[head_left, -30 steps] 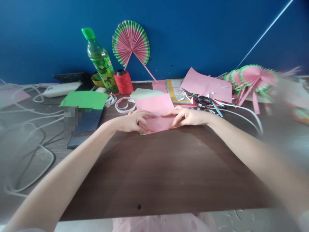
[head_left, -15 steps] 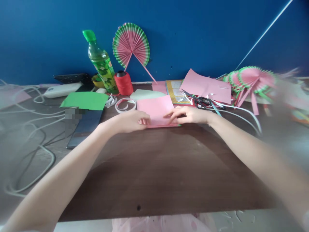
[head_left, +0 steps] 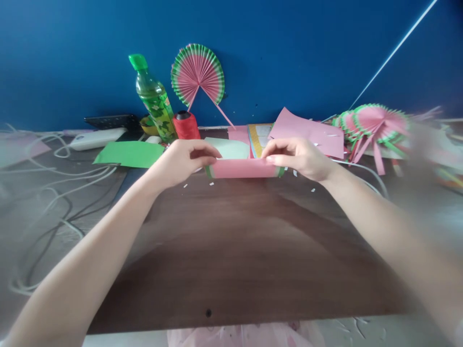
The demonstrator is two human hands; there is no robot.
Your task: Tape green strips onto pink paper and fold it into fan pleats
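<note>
Between my hands a pink paper sheet with green end strips (head_left: 244, 168) is held up off the table, its near face tilted toward me. My left hand (head_left: 188, 161) pinches its top edge near the left end, thumb and fingertips together. Close to the right end, my right hand (head_left: 294, 156) pinches the same edge. Small white paper scraps (head_left: 211, 183) lie on the table below it. Behind it is a pale green sheet (head_left: 227, 148).
A green bottle (head_left: 154, 103) and a red thread spool (head_left: 186, 126) stand at the back left. A pleated pink-green paper fan (head_left: 197, 74) leans on the blue wall; more fans (head_left: 376, 123) lie right. Green paper (head_left: 130, 153) and white cables (head_left: 68, 193) are on the left.
The pink paper, which lay flat under my hands, is now lifted by its edge and tilted up. Both hands have gone from resting on it to pinching it, farther apart.
</note>
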